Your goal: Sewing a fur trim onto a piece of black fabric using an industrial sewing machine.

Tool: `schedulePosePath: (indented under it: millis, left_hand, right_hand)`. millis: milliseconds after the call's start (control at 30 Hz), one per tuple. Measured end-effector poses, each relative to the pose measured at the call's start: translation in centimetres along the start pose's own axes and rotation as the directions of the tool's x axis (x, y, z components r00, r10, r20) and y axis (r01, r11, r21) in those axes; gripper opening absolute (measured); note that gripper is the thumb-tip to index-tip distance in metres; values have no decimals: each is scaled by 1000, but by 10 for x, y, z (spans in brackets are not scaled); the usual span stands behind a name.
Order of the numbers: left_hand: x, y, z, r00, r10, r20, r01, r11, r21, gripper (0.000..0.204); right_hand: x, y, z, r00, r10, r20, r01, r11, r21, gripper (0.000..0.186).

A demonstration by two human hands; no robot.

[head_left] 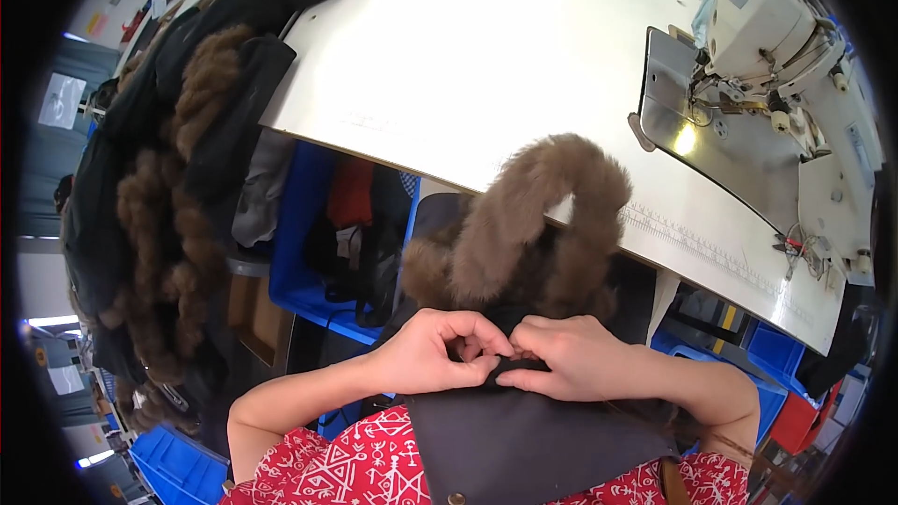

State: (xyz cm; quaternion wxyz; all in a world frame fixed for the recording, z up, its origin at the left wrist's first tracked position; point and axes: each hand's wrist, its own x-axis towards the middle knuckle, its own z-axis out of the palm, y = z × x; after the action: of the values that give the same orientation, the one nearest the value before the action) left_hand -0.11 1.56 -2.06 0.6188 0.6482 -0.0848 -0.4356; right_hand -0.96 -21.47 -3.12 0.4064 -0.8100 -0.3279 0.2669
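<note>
In my lap lies a black garment (629, 295) with thick brown fur trim (505, 210). The trim arches up in a loop, and its far end rests against the table's near edge. My left hand (440, 351) and my right hand (571, 355) meet on the black cloth just below the fur. Fingertips of both are pinched on the fabric, nearly touching each other. What exactly lies between them, a seam or an edge, is hidden by the fingers. A dark apron (533, 449) covers my front beneath the hands.
A white sewing table (449, 47) spans the far side, with a sewing machine (762, 33) at its right. More black garments with fur trim (206, 84) hang in a heap at the left. A blue bin (304, 215) of cloth stands under the table.
</note>
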Motion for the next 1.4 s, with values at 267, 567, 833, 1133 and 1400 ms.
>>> schedulePosePath:
  millis: [267,567,833,1133,1400]
  left_hand:
    - [7,22,-13,975,-81,206,15,953,304,21]
    - [9,5,-5,959,238,155,-282,738,613,25]
    - [9,-1,-10,981,33,190,-62,987,146,32]
    - [4,-14,-16,981,184,60,-188,980,67,20]
    - [1,-8,-10,958,288,-7,-280,937,209,15]
  right_hand:
    - [-7,7,18,977,208,42,-139,479,867,14]
    - [-25,21,42,932,362,-21,56,-86,995,7]
    - [-28,23,39,952,286,-107,129,-58,990,3]
    - [-17,17,-15,999,22,-45,10,786,618,26]
    - [8,40,-28,986,-85,143,-36,729,684,20]
